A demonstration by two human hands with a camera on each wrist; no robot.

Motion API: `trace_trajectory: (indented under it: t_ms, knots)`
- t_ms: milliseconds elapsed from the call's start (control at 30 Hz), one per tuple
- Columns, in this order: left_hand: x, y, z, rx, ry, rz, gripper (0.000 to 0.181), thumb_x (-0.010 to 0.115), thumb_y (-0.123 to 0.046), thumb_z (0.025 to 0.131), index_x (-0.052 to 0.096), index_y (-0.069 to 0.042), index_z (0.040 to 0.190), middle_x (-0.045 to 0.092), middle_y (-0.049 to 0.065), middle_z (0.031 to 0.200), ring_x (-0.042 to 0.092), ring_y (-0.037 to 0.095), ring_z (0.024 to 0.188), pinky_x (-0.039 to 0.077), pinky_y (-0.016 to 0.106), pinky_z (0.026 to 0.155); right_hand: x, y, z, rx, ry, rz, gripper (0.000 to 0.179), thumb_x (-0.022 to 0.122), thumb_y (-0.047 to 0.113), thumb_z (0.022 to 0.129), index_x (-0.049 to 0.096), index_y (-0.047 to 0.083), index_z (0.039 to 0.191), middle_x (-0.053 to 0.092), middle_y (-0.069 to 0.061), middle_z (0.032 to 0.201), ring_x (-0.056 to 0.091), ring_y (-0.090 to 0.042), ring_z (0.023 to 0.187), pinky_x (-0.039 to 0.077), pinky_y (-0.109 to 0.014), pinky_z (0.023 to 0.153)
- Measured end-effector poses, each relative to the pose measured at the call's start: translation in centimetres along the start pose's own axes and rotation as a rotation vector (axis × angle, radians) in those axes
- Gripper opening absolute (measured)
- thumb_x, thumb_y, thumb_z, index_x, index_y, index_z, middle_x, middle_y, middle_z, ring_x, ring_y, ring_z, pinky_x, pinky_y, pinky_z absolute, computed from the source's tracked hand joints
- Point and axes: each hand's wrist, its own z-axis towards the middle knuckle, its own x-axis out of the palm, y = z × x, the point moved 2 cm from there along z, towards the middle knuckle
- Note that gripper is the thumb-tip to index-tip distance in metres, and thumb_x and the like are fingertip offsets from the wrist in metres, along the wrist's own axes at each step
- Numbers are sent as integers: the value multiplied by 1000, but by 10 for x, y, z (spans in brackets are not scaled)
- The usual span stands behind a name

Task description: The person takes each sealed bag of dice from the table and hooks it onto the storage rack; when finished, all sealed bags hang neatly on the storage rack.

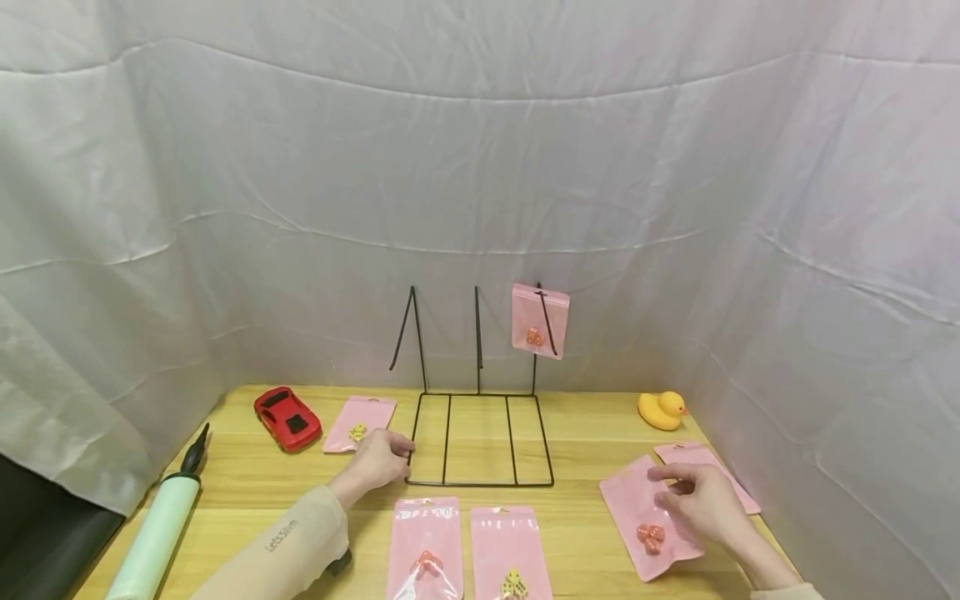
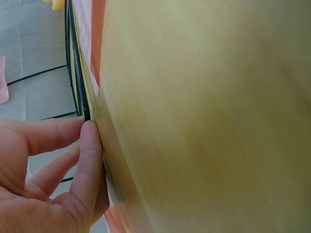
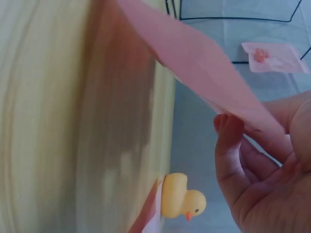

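My left hand (image 1: 375, 460) pinches the left front part of a black wire rack (image 1: 480, 485) that stands on the table; in the left wrist view the thumb and fingers (image 2: 89, 155) meet at its base wire. My right hand (image 1: 705, 500) holds a pink zip pouch (image 1: 630, 500) near its top edge. Several orange-red dice (image 1: 651, 537) show through the pouch's front. In the right wrist view this pouch (image 3: 194, 53) tilts up from the table. Another pink pouch (image 1: 525, 300) with orange-red dice hangs on the rack's right-hand hook. The middle and left hooks carry nothing.
Two pink pouches lie in front, one with red dice (image 1: 427, 563), one with yellow (image 1: 514, 585). A yellow-dice pouch (image 1: 369, 410) lies left, another pouch (image 1: 686, 452) right. Around stand a red toy car (image 1: 287, 419), a rubber duck (image 1: 662, 411) and a mint hand pump (image 1: 161, 529). Curtains enclose the table.
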Motion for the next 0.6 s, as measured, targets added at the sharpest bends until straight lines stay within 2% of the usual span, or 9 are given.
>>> trace_trajectory:
  t_ms: [133,267,433,600]
  knots:
    - [1,3,3,-25,0,5,52,89,-3,71,86,-10,122,83,3,106,70,16,97,57,26,80,0,6,-1,-59,-23,45,32,91,-1,83,86,2,115,82,-23,123,65,8,82,58,-19,72]
    - [2,4,4,-50,13,-18,52,89,-4,71,86,-11,122,82,1,105,69,14,94,55,24,75,0,12,-2,-121,-44,71,33,91,-4,81,86,2,113,83,-22,119,65,9,81,59,-19,71]
    - [-3,-7,-5,-32,21,-51,51,87,-2,72,84,-5,124,81,6,104,69,16,89,57,25,70,-3,20,-3,-205,-85,85,33,90,-8,80,86,4,110,84,-17,109,66,8,80,59,-17,70]
    - [-3,-7,-5,-2,14,-54,49,86,-2,73,84,-3,122,80,6,99,68,15,84,56,25,65,-8,29,-4,-260,-113,128,30,89,-11,80,85,0,108,80,-23,112,69,6,81,62,-15,71]
